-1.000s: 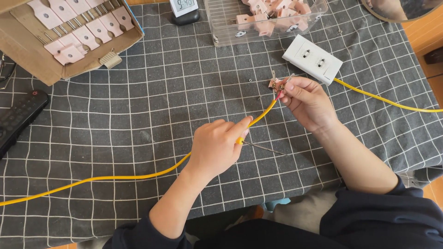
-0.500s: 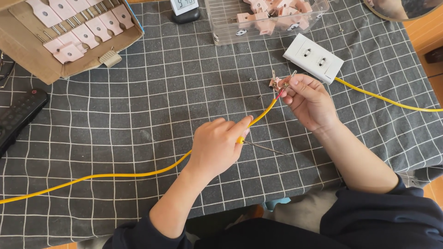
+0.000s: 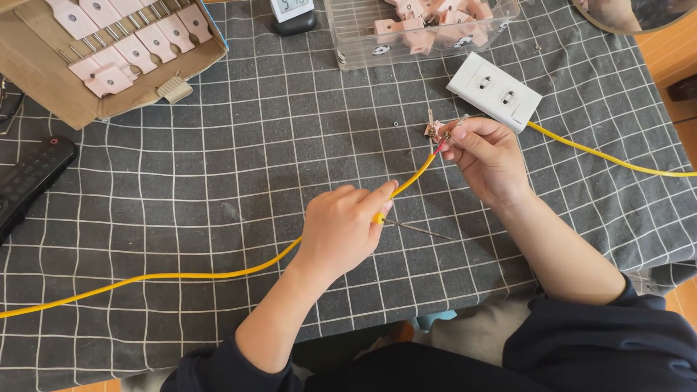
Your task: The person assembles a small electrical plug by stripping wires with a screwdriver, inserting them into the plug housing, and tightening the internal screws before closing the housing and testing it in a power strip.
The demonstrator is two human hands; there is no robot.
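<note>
A yellow cable (image 3: 181, 275) runs across the checked grey cloth from the left edge. My left hand (image 3: 341, 232) grips it near its stripped end and also holds a yellow-handled screwdriver (image 3: 406, 226) whose thin shaft lies on the cloth. My right hand (image 3: 485, 156) pinches a small pink-and-metal terminal piece (image 3: 435, 131) at the cable's red-tipped end. Just behind my right hand lies a white socket block (image 3: 494, 91) with a second yellow cable (image 3: 610, 160) leading off to the right.
A cardboard box (image 3: 51, 80) of pink tagged parts sits at the back left. A clear plastic tray (image 3: 363, 54) of pink parts stands at the back centre, a small digital clock (image 3: 292, 13) beside it. A black remote (image 3: 29, 181) lies at the left edge.
My right hand has drawn the terminal piece and cable end slightly closer to the socket block; my left hand keeps its grip almost unmoved.
</note>
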